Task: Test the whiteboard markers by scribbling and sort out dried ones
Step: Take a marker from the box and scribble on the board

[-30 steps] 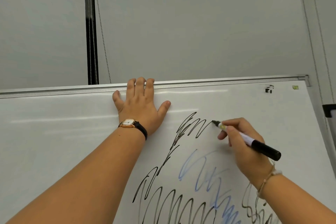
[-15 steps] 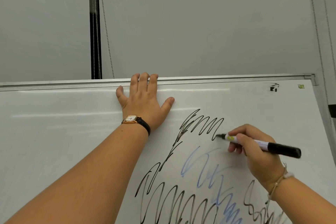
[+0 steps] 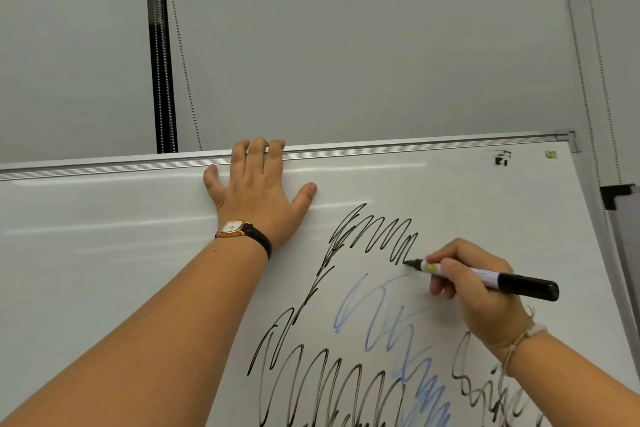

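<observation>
Black-capped white whiteboard marker (image 3: 485,277), pinched in right hand (image 3: 485,298) at centre right, tip on glossy white whiteboard (image 3: 104,253); left hand (image 3: 258,194) spread flat at its top edge.

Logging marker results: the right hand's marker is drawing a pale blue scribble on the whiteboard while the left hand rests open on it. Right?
Wrong colour. The head view shows the marker in the right hand drawing a solid black scribble, not pale blue; the left hand does rest open on the whiteboard.
</observation>
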Demonstrator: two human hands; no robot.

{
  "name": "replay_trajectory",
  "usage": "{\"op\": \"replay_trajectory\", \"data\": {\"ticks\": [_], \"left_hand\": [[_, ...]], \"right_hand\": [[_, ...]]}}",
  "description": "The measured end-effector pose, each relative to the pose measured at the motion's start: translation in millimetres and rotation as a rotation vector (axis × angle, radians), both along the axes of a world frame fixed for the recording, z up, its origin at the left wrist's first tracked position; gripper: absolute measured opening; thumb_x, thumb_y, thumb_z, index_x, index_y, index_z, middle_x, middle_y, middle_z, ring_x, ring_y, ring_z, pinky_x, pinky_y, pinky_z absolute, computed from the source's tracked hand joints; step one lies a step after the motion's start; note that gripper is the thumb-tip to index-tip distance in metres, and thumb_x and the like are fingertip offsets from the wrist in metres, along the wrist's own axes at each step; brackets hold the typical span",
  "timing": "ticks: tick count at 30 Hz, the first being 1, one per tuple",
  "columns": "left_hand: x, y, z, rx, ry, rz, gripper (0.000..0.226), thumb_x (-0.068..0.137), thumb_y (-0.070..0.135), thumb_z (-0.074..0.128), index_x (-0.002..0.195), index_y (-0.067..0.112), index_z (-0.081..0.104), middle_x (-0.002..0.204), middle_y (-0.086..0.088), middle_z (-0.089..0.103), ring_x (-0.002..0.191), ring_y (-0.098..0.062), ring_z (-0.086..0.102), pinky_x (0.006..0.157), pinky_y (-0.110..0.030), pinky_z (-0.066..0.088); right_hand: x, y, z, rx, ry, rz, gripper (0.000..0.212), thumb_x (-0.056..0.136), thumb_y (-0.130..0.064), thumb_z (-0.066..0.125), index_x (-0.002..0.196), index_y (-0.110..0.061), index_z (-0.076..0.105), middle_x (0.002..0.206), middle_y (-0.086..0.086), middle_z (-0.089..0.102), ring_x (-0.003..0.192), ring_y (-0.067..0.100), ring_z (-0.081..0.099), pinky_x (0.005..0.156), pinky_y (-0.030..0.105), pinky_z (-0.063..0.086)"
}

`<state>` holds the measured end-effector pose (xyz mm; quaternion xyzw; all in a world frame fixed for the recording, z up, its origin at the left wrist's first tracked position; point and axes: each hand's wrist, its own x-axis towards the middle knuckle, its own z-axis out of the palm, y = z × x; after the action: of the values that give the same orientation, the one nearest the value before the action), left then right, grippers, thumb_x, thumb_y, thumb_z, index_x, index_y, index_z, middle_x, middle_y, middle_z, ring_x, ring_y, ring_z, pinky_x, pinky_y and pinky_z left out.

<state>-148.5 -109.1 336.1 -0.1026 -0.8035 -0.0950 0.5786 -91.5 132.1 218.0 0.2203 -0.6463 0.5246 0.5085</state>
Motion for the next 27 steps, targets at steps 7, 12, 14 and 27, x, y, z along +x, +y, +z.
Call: {"op": "replay_trajectory", "data": {"ticks": [7, 12, 14, 27], "left_hand": [[-1, 0, 0, 0.003, 0.01, 0.003, 0.066, 0.085, 0.061, 0.038, 0.141, 0.029, 0.026, 0.142, 0.006, 0.027, 0.14, -0.016, 0.01, 0.109, -0.054, 0.008], [-2, 0, 0, -0.005, 0.02, 0.007, 0.065, 0.085, 0.061, 0.039, 0.141, 0.028, 0.027, 0.142, 0.005, 0.028, 0.14, -0.017, 0.012, 0.108, -0.056, 0.009], [-3, -1, 0, -0.007, 0.016, 0.01, 0.066, 0.085, 0.061, 0.039, 0.141, 0.028, 0.027, 0.142, 0.005, 0.028, 0.14, -0.017, 0.011, 0.108, -0.055, 0.009], [-3, 0, -1, -0.01, 0.021, 0.019, 0.066, 0.086, 0.061, 0.039, 0.141, 0.028, 0.027, 0.142, 0.004, 0.028, 0.14, -0.018, 0.013, 0.108, -0.055, 0.01]], "right_hand": [[3, 10, -1, -0.05, -0.054, 0.014, 0.019, 0.077, -0.023, 0.051, 0.067, -0.014, 0.065, 0.058, 0.014, 0.062, 0.052, 0.019, 0.052, 0.048, 0.024, 0.042], [4, 16, 1, -0.148, -0.016, -0.026, 0.019, 0.077, -0.021, 0.051, 0.072, -0.008, 0.064, 0.06, 0.013, 0.063, 0.052, 0.014, 0.054, 0.048, 0.018, 0.042], [3, 17, 0, -0.115, -0.053, -0.016, 0.021, 0.076, -0.021, 0.05, 0.068, -0.007, 0.064, 0.056, 0.013, 0.062, 0.051, 0.017, 0.055, 0.047, 0.02, 0.043], [4, 17, 7, -0.104, -0.062, -0.091, 0.021, 0.074, -0.029, 0.05, 0.063, -0.016, 0.063, 0.055, 0.01, 0.062, 0.052, 0.018, 0.055, 0.051, 0.028, 0.046]]}}
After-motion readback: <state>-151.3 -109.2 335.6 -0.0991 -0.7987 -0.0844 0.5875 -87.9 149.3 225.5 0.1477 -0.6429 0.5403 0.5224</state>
